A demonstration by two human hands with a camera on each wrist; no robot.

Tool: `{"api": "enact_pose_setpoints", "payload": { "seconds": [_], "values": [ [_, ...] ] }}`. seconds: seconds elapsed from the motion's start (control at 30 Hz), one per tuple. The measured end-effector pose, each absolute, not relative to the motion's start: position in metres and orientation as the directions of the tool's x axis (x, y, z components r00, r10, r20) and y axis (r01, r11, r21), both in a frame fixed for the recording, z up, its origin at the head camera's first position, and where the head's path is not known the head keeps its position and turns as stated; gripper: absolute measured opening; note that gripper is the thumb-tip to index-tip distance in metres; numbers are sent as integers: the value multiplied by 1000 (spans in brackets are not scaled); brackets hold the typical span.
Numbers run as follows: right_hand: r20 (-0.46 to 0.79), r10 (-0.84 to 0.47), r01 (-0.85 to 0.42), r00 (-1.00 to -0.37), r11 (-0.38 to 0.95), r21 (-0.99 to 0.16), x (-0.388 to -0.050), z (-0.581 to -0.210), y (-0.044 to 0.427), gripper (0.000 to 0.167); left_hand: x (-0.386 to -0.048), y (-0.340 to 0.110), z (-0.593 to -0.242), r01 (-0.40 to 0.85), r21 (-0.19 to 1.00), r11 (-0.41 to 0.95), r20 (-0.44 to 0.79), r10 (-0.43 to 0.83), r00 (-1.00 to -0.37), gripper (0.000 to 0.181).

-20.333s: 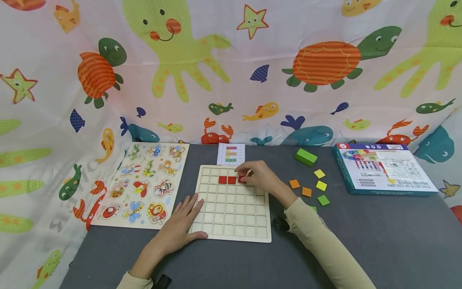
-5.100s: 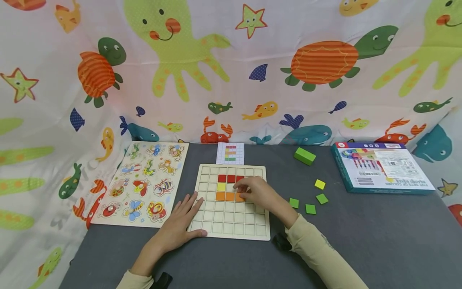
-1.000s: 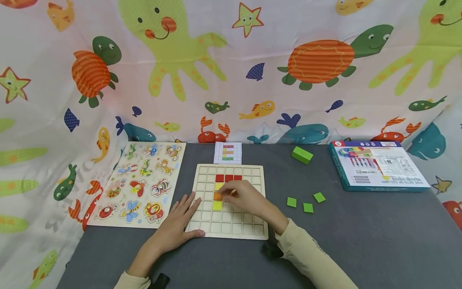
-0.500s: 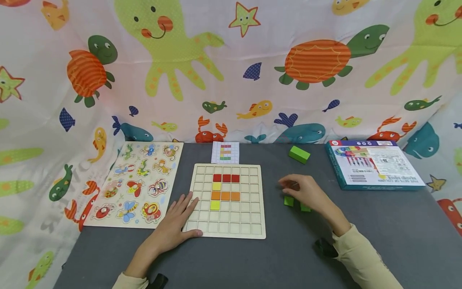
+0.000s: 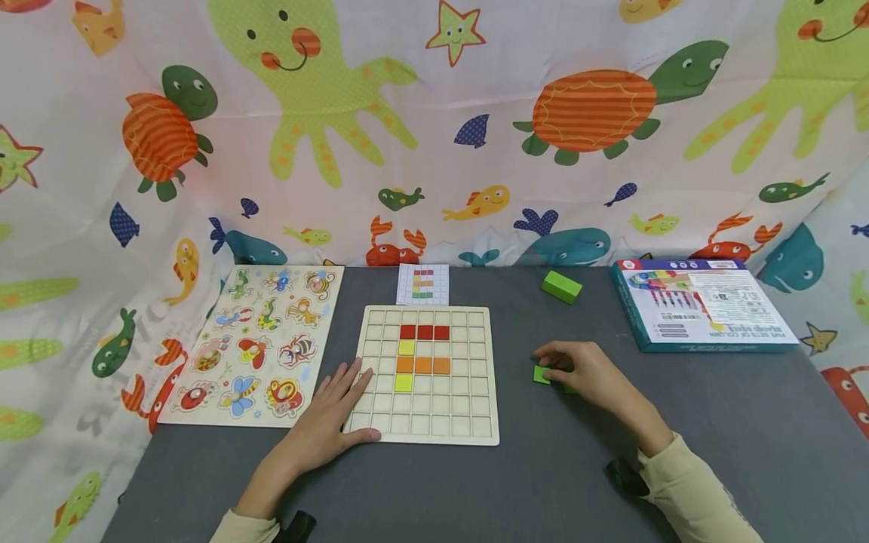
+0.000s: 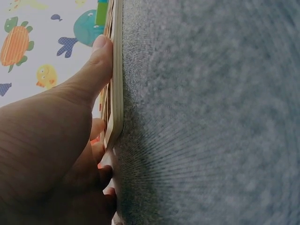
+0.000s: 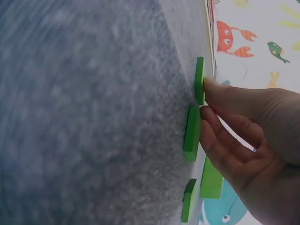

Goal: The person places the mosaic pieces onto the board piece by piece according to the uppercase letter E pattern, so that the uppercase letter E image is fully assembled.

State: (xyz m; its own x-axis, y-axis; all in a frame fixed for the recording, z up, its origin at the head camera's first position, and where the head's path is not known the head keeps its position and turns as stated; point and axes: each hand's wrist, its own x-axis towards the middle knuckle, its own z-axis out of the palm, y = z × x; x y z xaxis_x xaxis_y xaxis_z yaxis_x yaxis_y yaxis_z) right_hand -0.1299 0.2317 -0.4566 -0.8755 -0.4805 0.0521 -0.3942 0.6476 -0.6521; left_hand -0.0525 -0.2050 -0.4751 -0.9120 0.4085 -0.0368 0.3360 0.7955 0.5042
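My left hand (image 5: 326, 407) lies with fingers spread on the left edge of a pale wooden grid board (image 5: 468, 407); in the left wrist view the thumb (image 6: 99, 51) rests along the board's edge. On the board sit a row of red tiles (image 5: 425, 332), a yellow tile (image 5: 406, 348), a row of orange tiles (image 5: 423, 366) and another yellow tile (image 5: 403, 383). My right hand (image 5: 584, 373) is over loose green tiles, its thumb touching one green tile (image 7: 200, 79). Two more green tiles (image 7: 191, 133) lie beside it; the hand partly hides them in the head view.
A grid card (image 5: 422, 284) with coloured rows stands behind the board. To the left lies an insect picture board (image 5: 265, 347). A green block (image 5: 561, 287) and a flat box (image 5: 706, 305) are at the back right. A printed cloth hangs behind the table.
Orange and yellow tiles that lay loose to the right are on the board now. My right hand has left the board and moved right to the green tiles. The left hand stays put.
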Motion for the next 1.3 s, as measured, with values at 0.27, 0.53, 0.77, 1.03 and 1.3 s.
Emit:
{"api": "enact_pose_setpoints", "payload": {
  "seconds": [0.27, 0.53, 0.77, 1.03, 1.3],
  "values": [
    [14, -513, -410, -858, 668, -621, -128, -450, 226, 29, -53, -205, -477, 343, 506, 791, -36, 417, -908, 96],
    [34, -531, -438, -847, 659, -612, -130, -436, 210, 31, -52, -205, -480, 345, 498, 796, -36, 416, -909, 97],
    [45, -582, -477, -812, 617, -626, -136, -427, 175, 33, -52, -207, -477, 350, 494, 796, -24, 415, -910, 96],
    [60, -632, -490, -773, 534, -689, -141, -433, 138, 31, -55, -206, -479, 359, 485, 798, -44, 432, -901, 97],
    [90, -656, -490, -749, 458, -741, -145, -436, 105, 30, -54, -207, -478, 352, 479, 804, -43, 422, -906, 96]
  ]
}}
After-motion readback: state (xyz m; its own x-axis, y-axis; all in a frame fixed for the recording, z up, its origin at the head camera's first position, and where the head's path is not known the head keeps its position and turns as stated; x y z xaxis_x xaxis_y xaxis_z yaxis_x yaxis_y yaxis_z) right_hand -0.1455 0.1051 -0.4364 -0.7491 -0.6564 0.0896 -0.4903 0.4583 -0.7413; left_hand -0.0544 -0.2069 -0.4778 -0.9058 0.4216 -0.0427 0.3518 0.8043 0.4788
